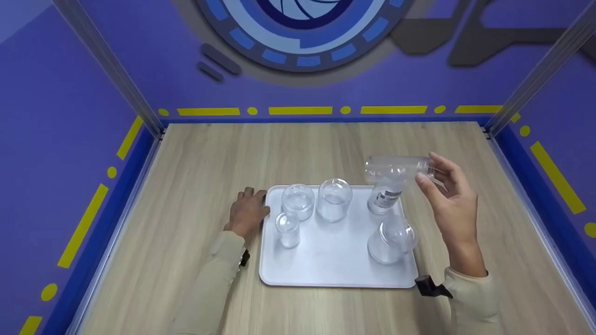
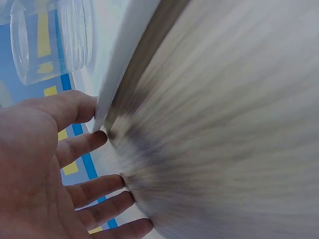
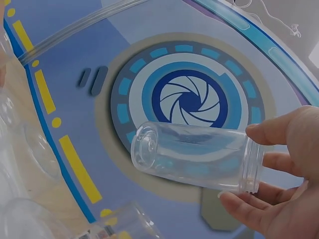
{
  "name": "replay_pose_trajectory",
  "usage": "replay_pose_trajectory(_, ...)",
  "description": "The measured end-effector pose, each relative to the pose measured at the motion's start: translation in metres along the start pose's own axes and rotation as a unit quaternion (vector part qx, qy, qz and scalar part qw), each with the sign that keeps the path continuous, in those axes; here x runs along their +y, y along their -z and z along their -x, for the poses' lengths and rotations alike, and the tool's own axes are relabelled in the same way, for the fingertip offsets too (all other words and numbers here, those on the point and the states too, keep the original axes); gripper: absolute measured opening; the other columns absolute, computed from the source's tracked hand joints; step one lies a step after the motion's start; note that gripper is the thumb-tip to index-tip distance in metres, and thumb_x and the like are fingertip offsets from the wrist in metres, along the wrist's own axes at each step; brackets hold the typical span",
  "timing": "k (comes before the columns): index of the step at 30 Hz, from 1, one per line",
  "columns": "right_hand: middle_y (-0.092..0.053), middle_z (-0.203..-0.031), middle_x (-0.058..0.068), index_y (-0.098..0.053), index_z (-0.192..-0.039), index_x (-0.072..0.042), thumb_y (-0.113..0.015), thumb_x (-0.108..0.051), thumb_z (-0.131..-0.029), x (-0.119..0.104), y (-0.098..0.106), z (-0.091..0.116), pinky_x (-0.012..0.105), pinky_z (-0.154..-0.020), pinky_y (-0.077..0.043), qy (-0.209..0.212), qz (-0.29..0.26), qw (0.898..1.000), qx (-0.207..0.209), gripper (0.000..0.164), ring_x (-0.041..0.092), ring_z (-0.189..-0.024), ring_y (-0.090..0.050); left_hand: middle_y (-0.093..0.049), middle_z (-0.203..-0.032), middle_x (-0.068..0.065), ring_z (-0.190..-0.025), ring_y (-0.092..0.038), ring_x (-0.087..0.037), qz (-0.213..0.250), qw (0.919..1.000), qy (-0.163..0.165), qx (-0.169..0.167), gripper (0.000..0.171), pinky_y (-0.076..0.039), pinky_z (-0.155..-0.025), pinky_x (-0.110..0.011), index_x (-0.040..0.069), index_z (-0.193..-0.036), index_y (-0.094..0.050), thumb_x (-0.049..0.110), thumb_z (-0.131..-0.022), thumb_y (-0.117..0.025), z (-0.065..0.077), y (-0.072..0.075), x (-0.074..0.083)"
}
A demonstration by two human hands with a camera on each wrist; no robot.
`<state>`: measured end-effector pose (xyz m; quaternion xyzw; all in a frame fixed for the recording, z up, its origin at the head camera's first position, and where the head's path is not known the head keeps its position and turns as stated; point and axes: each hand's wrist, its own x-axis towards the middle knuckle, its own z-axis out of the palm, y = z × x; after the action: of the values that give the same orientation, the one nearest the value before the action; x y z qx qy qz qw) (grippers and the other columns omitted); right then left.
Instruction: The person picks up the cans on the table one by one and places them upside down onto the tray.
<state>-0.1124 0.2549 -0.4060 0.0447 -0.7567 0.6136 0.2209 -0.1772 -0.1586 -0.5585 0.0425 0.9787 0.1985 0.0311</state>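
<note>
My right hand [image 1: 454, 200] grips a clear plastic jar [image 3: 194, 157] by its threaded mouth end, thumb on one side and fingers on the other. The jar lies level in the air over the tray's far right corner, its base towards the left. Below it stands a clear container with a printed label [image 1: 388, 198], partly overlapped in the head view. At the left edge of the white tray [image 1: 326, 260] is my left hand [image 1: 247, 211]. Its thumb touches the rim while the other fingertips reach the table beside the tray corner.
On the tray stand a wide clear jar [image 1: 298, 201], a taller one [image 1: 334, 200], a narrow one [image 1: 287, 230] and another [image 1: 390, 241] at the right. The wooden table [image 1: 209, 153] is enclosed by blue printed panels [image 1: 60, 153] at the back and sides.
</note>
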Motion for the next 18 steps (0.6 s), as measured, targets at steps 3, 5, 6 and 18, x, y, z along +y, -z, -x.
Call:
replay_pose_trajectory(3, -0.063, -0.135, 0.012, -0.059, -0.147, 0.001, -0.070, 0.005, -0.099, 0.002, -0.002, 0.007, 0.024, -0.101, -0.051, -0.031, -0.033, 0.999, -0.009, 0.050, 0.026, -0.123, -0.061, -0.058, -0.136, -0.026, -0.119, -0.056, -0.044, 0.005, 1.0000, -0.003, 0.006, 0.043, -0.054, -0.091, -0.057, 0.004, -0.138, -0.068, 0.019, -0.097, -0.071, 0.002, -0.003, -0.001)
replay_pose_trajectory(5, -0.062, -0.135, 0.013, -0.058, -0.147, 0.001, -0.070, 0.004, -0.099, 0.004, -0.004, 0.012, 0.024, -0.100, -0.052, -0.054, -0.054, 0.997, -0.016, 0.050, 0.027, -0.123, -0.061, -0.057, -0.137, -0.026, -0.120, -0.055, -0.045, 0.009, 0.9999, -0.002, 0.008, 0.044, -0.054, -0.092, -0.058, 0.004, -0.138, -0.068, 0.019, -0.097, -0.071, 0.004, -0.005, -0.003)
replay_pose_trajectory(6, -0.062, -0.135, 0.014, -0.058, -0.147, 0.001, -0.071, 0.003, -0.099, 0.005, -0.006, 0.014, 0.024, -0.100, -0.052, -0.065, -0.065, 0.996, -0.020, 0.049, 0.027, -0.123, -0.061, -0.057, -0.138, -0.027, -0.120, -0.055, -0.045, 0.011, 0.9999, -0.002, 0.010, 0.044, -0.054, -0.092, -0.058, 0.004, -0.138, -0.068, 0.020, -0.097, -0.071, 0.004, -0.005, -0.003)
replay_pose_trajectory(18, -0.062, -0.136, 0.015, -0.056, -0.147, 0.002, -0.071, 0.000, -0.100, 0.014, -0.023, 0.028, 0.029, -0.100, -0.054, -0.133, -0.121, 0.983, -0.049, 0.049, 0.026, -0.124, -0.063, -0.054, -0.148, -0.030, -0.136, -0.050, -0.049, 0.071, 0.9972, 0.011, 0.022, 0.046, -0.046, -0.106, -0.063, 0.004, -0.141, -0.067, 0.020, -0.098, -0.071, 0.004, -0.002, -0.005)
